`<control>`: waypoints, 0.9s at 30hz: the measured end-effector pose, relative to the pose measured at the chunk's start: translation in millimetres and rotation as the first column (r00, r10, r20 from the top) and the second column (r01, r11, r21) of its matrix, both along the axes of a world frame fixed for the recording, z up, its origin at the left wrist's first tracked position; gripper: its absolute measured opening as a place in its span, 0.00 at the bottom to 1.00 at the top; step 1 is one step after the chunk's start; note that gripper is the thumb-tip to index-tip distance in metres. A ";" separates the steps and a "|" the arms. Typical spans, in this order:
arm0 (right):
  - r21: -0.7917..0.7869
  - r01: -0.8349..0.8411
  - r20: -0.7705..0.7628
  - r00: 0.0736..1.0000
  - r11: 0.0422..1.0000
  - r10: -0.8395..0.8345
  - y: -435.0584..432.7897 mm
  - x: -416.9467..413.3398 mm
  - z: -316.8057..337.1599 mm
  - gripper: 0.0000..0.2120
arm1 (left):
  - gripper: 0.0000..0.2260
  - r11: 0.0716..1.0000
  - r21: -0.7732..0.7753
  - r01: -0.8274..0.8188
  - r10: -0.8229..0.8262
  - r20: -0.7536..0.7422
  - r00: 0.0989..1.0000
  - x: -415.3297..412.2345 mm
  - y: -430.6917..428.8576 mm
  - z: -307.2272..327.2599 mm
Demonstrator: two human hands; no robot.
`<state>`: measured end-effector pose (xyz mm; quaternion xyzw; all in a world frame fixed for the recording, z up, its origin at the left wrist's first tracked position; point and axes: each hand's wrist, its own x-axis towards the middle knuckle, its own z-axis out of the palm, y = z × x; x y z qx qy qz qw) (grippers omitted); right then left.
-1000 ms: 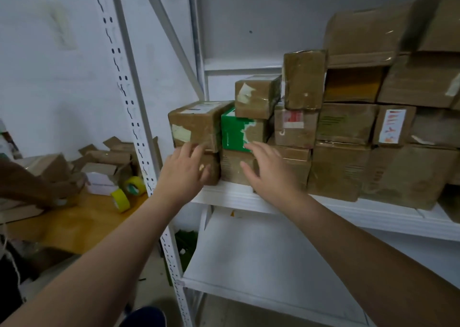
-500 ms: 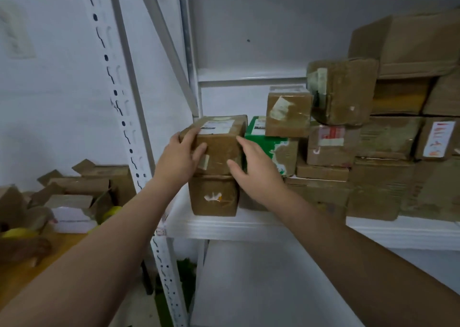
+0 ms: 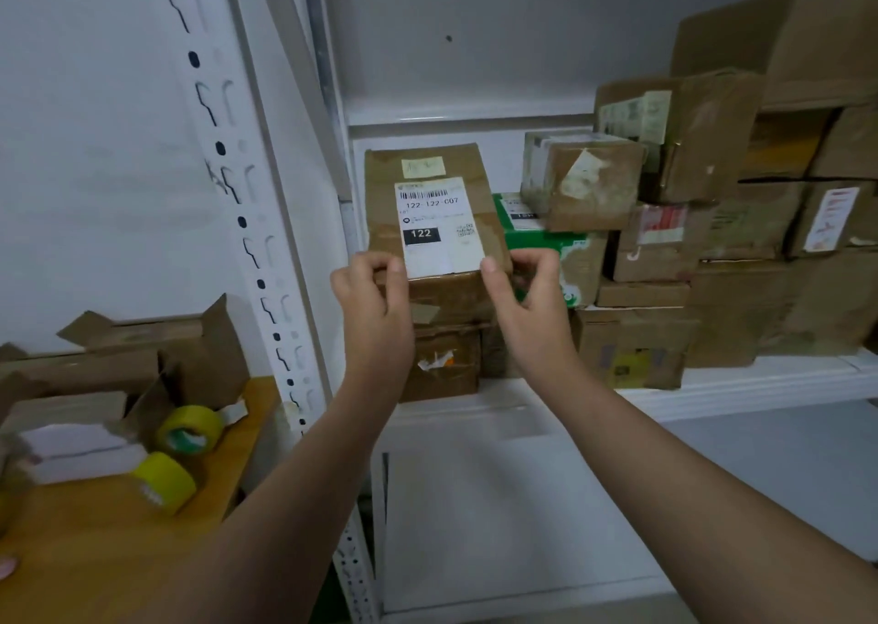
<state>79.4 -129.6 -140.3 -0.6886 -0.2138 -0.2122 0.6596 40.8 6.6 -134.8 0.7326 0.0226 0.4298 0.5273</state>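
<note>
You hold the labelled box (image 3: 427, 172) by its near edge. Your left hand (image 3: 375, 305) is curled round the near left corner, and your right hand (image 3: 527, 290) pinches the near right corner with the thumb at the label's edge. Gripping both corners likely keeps the box square and leaves the printed label open to read.

The box is at the left end of the shelf (image 3: 736, 383), on top of a smaller brown box (image 3: 446, 357). Whether it rests there or is lifted just clear, I cannot tell.

A green box (image 3: 546, 243) sits just to its right with a taped box (image 3: 584, 181) on top, so your right fingers have little room. The slotted upright (image 3: 247, 205) stands close on the left. On the table (image 3: 95, 566), near left, lie yellow tape rolls (image 3: 190, 428) and open cartons (image 3: 142, 352).
</note>
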 end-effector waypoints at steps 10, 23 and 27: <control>0.050 -0.141 -0.067 0.987 0.989 0.144 -13.6 -16.1 -14.8 0.26 | 0.23 0.963 -0.160 0.218 -0.226 -0.037 0.973 -21.9 11.1 -14.7; 0.001 -0.168 -0.028 0.985 0.986 0.168 -11.1 -39.5 -28.8 0.30 | 0.21 0.883 -0.242 0.402 -0.405 0.038 0.913 -41.8 13.3 -20.0; -0.030 -0.172 -0.009 0.985 0.985 0.172 -8.9 -46.8 -31.7 0.32 | 0.24 0.883 -0.175 0.436 -0.432 0.064 0.900 -47.6 17.6 -26.4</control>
